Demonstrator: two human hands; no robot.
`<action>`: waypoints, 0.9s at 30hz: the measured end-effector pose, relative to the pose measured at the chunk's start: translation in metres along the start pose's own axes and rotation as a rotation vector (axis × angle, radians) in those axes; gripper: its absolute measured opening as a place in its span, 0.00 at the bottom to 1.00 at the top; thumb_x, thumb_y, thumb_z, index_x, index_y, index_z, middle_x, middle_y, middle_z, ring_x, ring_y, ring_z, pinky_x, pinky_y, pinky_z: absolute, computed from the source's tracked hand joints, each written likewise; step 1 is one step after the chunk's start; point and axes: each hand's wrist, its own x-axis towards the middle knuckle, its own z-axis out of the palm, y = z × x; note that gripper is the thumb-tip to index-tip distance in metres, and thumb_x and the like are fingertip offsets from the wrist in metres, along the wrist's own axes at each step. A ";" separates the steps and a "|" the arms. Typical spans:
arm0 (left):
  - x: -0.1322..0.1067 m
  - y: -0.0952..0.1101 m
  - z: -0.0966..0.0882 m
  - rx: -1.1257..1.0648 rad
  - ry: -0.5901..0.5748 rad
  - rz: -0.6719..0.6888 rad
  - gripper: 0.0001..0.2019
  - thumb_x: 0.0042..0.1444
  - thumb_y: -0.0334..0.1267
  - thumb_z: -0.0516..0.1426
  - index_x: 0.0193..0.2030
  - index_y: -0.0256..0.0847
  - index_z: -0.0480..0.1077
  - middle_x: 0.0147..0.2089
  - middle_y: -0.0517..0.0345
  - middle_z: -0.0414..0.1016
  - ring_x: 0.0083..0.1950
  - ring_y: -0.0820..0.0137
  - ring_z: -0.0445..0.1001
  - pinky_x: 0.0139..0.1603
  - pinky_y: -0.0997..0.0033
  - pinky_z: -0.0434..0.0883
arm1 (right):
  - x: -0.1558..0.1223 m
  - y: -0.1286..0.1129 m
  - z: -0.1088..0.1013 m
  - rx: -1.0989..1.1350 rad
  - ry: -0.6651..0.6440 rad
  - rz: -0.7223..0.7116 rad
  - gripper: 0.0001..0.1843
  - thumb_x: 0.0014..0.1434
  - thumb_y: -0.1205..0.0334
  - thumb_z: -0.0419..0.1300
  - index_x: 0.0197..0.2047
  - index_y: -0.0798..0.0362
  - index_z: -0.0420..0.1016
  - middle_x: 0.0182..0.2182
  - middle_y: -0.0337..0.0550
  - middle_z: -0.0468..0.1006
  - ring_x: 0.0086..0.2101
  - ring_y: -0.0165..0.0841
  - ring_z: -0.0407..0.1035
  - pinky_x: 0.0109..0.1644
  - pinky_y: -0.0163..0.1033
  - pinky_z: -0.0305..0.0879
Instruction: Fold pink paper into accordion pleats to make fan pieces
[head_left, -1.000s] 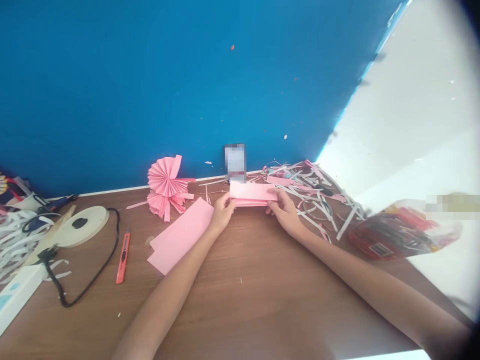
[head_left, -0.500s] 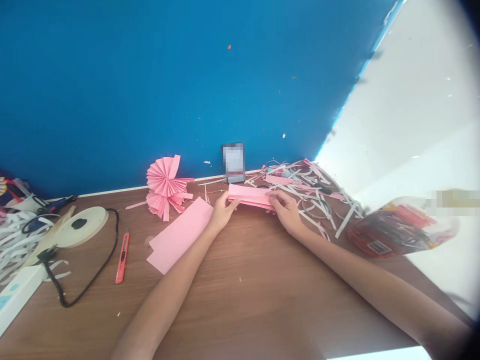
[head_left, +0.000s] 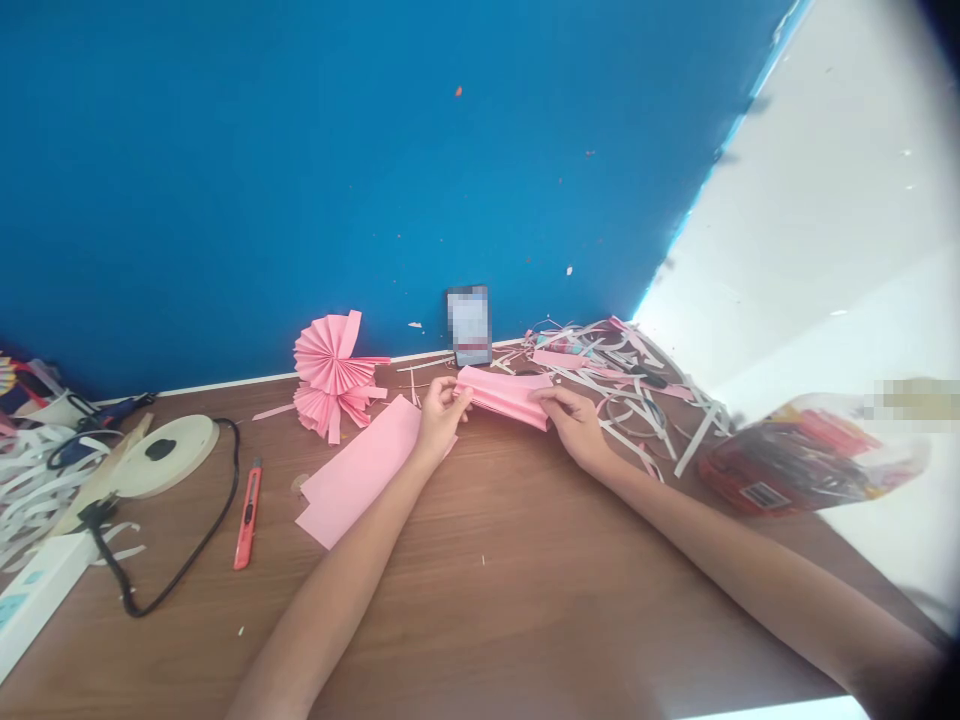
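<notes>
My left hand [head_left: 441, 420] and my right hand [head_left: 571, 420] pinch the two ends of a pleated strip of pink paper [head_left: 504, 393], lifted a little off the brown table [head_left: 480, 580] near the blue wall. A flat pink sheet [head_left: 360, 472] lies just left of my left hand, partly under its wrist. Two finished pink paper fans [head_left: 330, 372] lie further left, against the wall.
A phone [head_left: 469, 325] leans on the wall behind the strip. Paper scraps [head_left: 630, 385] pile up at the right, beside a clear bag of red items [head_left: 802, 465]. At the left lie an orange cutter [head_left: 246, 512], a tape roll [head_left: 161, 452], a black cable [head_left: 180, 565] and a white power strip [head_left: 34, 600].
The pink strip lay flat with its top fold standing up; the fold came down and now both hands have raised the pleated strip slightly, its right end fanning out.
</notes>
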 end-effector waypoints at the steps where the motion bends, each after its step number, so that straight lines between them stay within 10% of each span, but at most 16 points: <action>1: 0.000 0.001 0.000 -0.007 0.021 -0.002 0.17 0.53 0.47 0.60 0.44 0.41 0.62 0.30 0.62 0.71 0.27 0.77 0.69 0.25 0.79 0.63 | 0.000 0.000 0.000 0.004 -0.021 -0.003 0.13 0.59 0.57 0.54 0.39 0.49 0.79 0.32 0.39 0.78 0.26 0.31 0.67 0.33 0.38 0.65; 10: -0.001 0.001 -0.003 0.021 0.129 0.028 0.16 0.56 0.50 0.57 0.41 0.42 0.58 0.26 0.66 0.69 0.24 0.78 0.68 0.25 0.79 0.64 | -0.003 -0.010 0.000 -0.110 -0.164 -0.129 0.14 0.60 0.51 0.57 0.45 0.47 0.77 0.44 0.43 0.78 0.44 0.39 0.70 0.50 0.46 0.66; 27: 0.000 0.000 -0.007 0.076 0.202 0.074 0.13 0.57 0.47 0.56 0.43 0.43 0.61 0.26 0.65 0.68 0.24 0.77 0.67 0.26 0.78 0.65 | -0.009 -0.010 0.007 -0.277 -0.207 -0.254 0.13 0.57 0.53 0.60 0.44 0.47 0.76 0.40 0.44 0.79 0.38 0.38 0.73 0.45 0.45 0.69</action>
